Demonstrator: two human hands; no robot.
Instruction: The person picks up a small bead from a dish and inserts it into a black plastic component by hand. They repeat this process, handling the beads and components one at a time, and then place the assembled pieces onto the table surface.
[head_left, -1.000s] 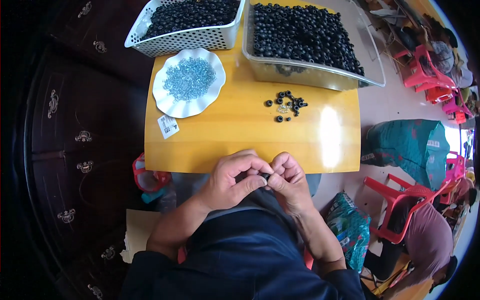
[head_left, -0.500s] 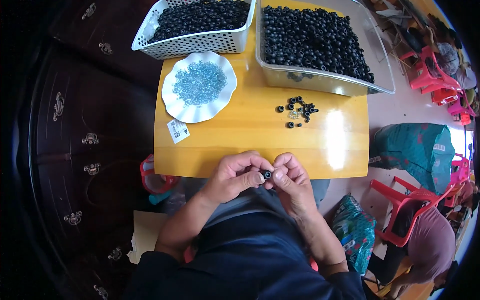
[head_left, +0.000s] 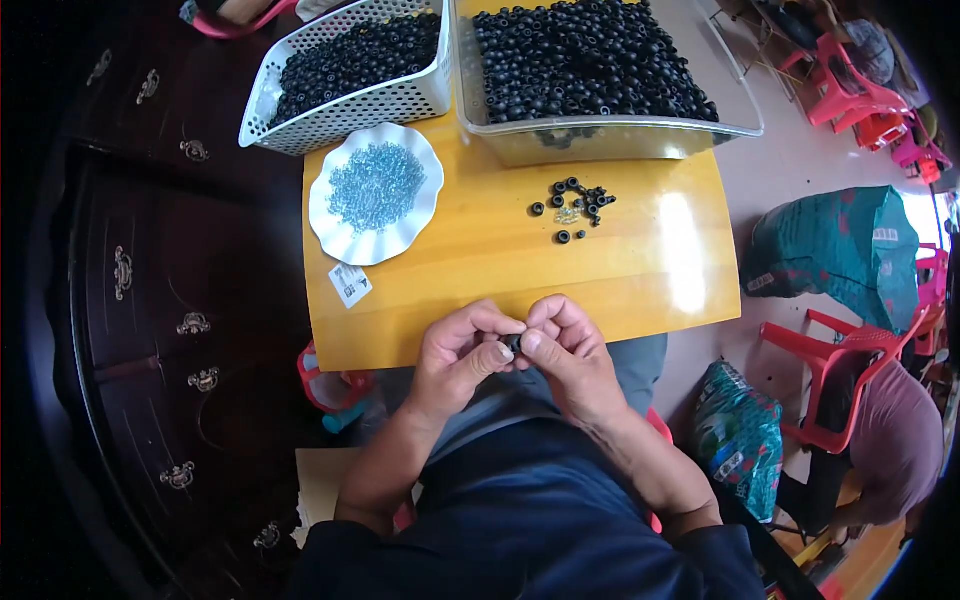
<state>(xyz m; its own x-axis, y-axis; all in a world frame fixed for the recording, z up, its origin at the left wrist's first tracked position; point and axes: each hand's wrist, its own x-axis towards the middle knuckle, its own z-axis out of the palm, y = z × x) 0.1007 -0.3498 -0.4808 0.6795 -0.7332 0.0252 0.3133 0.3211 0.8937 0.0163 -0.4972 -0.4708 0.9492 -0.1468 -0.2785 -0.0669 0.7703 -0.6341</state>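
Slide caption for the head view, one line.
Left hand and right hand hold a small black piece by a yellow table with a white wavy-edged plate.

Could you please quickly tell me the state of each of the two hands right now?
Left hand: closed, pinching a small black piece.
Right hand: closed, pinching the same piece from the other side.

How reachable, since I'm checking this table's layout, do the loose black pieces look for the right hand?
Likely yes: only yellow tabletop shows between the right hand and the loose black pieces, though that hand is occupied at a small black piece.
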